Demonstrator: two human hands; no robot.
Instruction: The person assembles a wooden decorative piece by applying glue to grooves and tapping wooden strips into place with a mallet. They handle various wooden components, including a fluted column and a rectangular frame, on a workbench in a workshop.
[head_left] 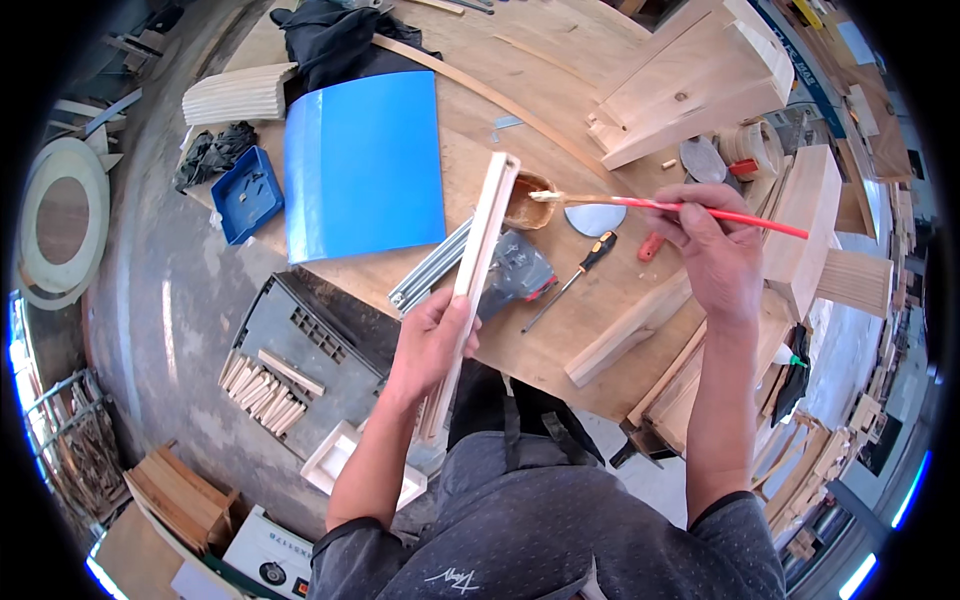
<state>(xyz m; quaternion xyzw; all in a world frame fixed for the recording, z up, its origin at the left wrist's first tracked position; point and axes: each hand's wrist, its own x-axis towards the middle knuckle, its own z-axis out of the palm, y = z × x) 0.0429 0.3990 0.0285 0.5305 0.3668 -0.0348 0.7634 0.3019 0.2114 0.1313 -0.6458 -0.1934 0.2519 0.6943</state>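
My left hand [435, 335] is closed around a long, pale wooden strip [487, 225] with a groove along it, tilted up over the table edge. In a pinch, my right hand [715, 245] holds a thin brush [640, 203] with a red handle, pointing left. Its pale, coated tip is beside the strip's upper end and over a brown bowl [525, 212], whose contents I cannot make out. A grey power tool [515, 265] and metal rails [430, 270] lie behind the strip. Nearby are a screwdriver [598, 252] and a whitish rounded piece [596, 218].
A blue sheet [365, 165] and a blue tray [246, 198] lie at the left of the wooden table [470, 110]. Wooden assemblies [690, 90] and a thick beam [630, 335] take up the right. Below left, a grey case [300, 335] holds several short sticks.
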